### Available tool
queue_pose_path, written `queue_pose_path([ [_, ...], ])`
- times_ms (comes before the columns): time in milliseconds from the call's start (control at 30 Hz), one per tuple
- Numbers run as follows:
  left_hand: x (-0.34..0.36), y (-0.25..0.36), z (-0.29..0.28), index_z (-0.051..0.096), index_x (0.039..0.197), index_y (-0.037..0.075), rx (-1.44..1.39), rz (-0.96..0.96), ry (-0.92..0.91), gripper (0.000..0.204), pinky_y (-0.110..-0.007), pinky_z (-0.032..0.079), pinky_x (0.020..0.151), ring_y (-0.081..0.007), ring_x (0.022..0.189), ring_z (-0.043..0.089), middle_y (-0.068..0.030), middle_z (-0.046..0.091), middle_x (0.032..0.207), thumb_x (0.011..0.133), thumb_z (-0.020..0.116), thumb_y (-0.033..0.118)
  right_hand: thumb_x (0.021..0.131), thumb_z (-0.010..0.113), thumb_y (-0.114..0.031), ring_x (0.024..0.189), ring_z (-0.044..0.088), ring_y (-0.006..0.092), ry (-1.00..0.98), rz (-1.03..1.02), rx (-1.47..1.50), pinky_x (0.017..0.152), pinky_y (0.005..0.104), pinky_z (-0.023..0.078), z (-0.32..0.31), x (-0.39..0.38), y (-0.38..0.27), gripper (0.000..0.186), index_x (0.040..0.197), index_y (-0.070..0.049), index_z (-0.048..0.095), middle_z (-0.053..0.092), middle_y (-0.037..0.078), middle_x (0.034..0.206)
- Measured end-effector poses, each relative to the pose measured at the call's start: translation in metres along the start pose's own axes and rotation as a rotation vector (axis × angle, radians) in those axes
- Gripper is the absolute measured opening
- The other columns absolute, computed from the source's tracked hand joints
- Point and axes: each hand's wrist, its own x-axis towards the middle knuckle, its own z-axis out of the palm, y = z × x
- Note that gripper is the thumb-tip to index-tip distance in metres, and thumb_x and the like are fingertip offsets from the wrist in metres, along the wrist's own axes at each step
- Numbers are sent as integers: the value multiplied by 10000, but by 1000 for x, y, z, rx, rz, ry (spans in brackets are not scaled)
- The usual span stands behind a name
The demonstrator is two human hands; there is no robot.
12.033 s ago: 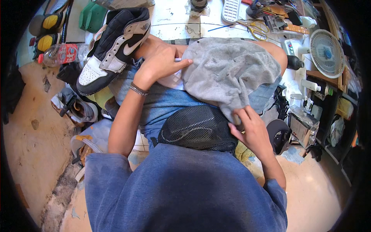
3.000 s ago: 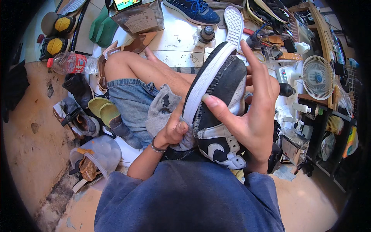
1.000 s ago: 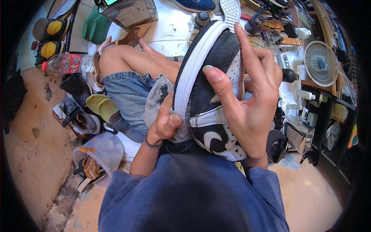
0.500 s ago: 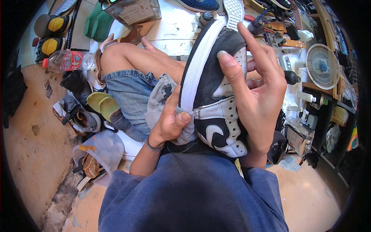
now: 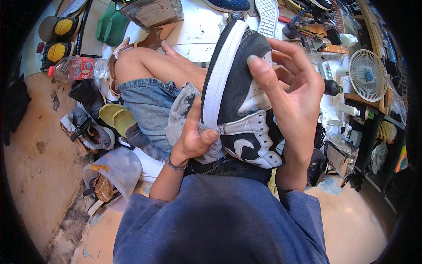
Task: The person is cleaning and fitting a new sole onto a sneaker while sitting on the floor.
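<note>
A black and white sneaker (image 5: 237,83) without laces stands tilted above my lap, toe pointing away from me and its white sole edge facing left. My left hand (image 5: 196,136) is closed around a grey cloth (image 5: 178,116), with the thumb pressing it against the lower sole edge. On the right, my right hand (image 5: 294,88) grips the sneaker's front part. Its thumb lies on the dark upper, while the fingers bend around the far side, partly hidden.
At left are a plastic bottle (image 5: 81,69), several shoes and a tipped translucent bucket (image 5: 116,176). A metal tin (image 5: 151,13) and a white sole (image 5: 266,17) lie ahead. Tools, a small fan (image 5: 368,75) and shelving (image 5: 373,149) crowd the right.
The sneaker has turned a little, its heel end rising slightly and its toe shifting left. My right index finger, stretched out before, has come down and bent. The left hand keeps its hold.
</note>
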Motion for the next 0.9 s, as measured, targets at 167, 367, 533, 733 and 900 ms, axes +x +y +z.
queue_pose_path([
  [167,5,16,8,255,1533,-28,-23,32,47,921,-399,286,1144,-288,1379,397,-204,394,1500,924,605,568,677,906,-201,1328,494,298,-433,-132,26,1111,364,357,-22,-8,24,1205,1577,11,134,468,241,1458],
  [367,9,12,10,324,1499,-44,143,45,44,865,-431,314,1128,-349,1360,435,-253,435,1463,953,504,603,684,899,-197,1270,556,277,-268,-184,-119,1069,368,423,-11,-16,29,1200,1585,-25,126,542,240,1395],
  [533,12,13,8,322,1499,-46,171,20,18,870,-425,329,1118,-345,1351,443,-249,443,1454,955,500,610,703,887,-209,1181,622,291,-178,-164,-185,1022,368,469,-7,-19,21,1163,1582,-25,147,621,244,1286],
  [733,9,11,9,304,1504,-55,117,-16,12,889,-416,339,1113,-325,1338,450,-248,443,1447,953,514,612,777,841,-223,1268,548,273,-213,-169,-103,1072,362,414,-7,-17,21,1081,1579,-5,150,530,240,1401],
  [900,7,2,2,262,1516,-58,51,-55,7,883,-415,334,1119,-308,1335,453,-239,452,1435,961,537,571,821,801,-220,1335,469,279,-257,-134,-155,1127,364,332,-11,-12,18,1011,1563,39,165,481,243,1438],
])
